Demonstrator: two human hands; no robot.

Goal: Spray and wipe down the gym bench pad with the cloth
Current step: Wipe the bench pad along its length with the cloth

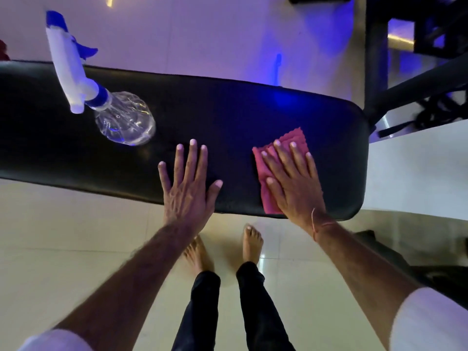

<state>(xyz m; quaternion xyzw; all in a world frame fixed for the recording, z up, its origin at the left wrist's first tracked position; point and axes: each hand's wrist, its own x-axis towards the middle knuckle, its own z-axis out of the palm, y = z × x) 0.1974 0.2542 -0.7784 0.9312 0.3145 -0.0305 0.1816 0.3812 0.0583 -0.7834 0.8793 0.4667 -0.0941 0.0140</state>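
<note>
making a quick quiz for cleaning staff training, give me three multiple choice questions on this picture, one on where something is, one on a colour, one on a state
1. Where is the spray bottle?
A. On the floor by the feet
B. Standing on the bench pad, to the left of both hands
C. Held in the right hand

2. What colour is the cloth?
A. Pink-red
B. Yellow
C. White

3. What is the left hand doing?
A. Squeezing the bottle's trigger
B. Gripping the cloth in a fist
C. Lying flat and open on the pad, holding nothing

Answers:
1. B, the clear bottle with its blue and white trigger head sits on the black pad, apart from both hands.
2. A, pink-red fabric shows around the fingers of the right hand, which presses it flat near the pad's right end.
3. C, its fingers are spread on bare pad.
</note>
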